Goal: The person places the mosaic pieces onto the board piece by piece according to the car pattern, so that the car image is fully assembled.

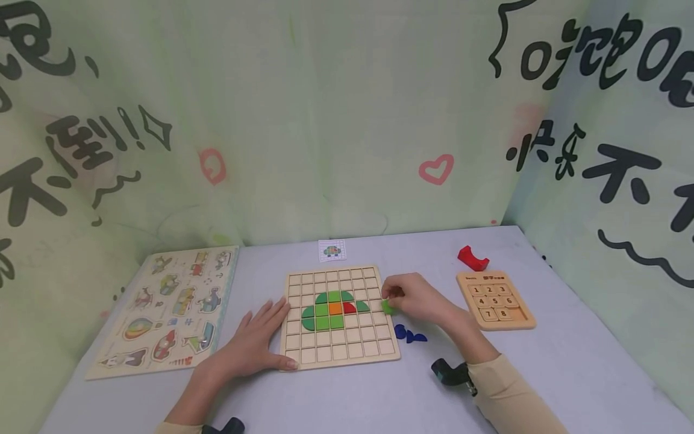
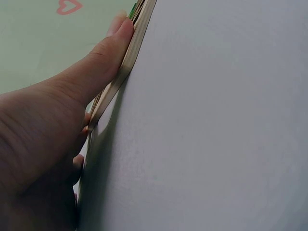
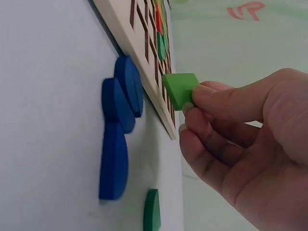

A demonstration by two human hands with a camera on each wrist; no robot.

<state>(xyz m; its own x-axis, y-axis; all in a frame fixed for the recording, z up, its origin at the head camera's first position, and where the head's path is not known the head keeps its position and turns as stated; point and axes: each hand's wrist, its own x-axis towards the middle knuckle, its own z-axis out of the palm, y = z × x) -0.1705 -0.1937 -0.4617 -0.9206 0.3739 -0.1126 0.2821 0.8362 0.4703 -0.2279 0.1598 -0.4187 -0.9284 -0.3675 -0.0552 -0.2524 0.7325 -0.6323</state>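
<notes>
A wooden grid board lies on the table, with green, orange and red pieces set in its middle cells. My left hand rests at its left edge, fingers spread and fairly straight. In the left wrist view the thumb lies along the board's edge. Just over the right border, my right hand pinches a light green square block between thumb and fingers. Below that hand, several blue pieces lie on the table beside the board. A darker green piece lies near them in the right wrist view.
A small pattern card lies behind the board. To the left is a large picture puzzle board. A wooden number puzzle and a red curved piece are at the right. Printed cloth hangs behind the table.
</notes>
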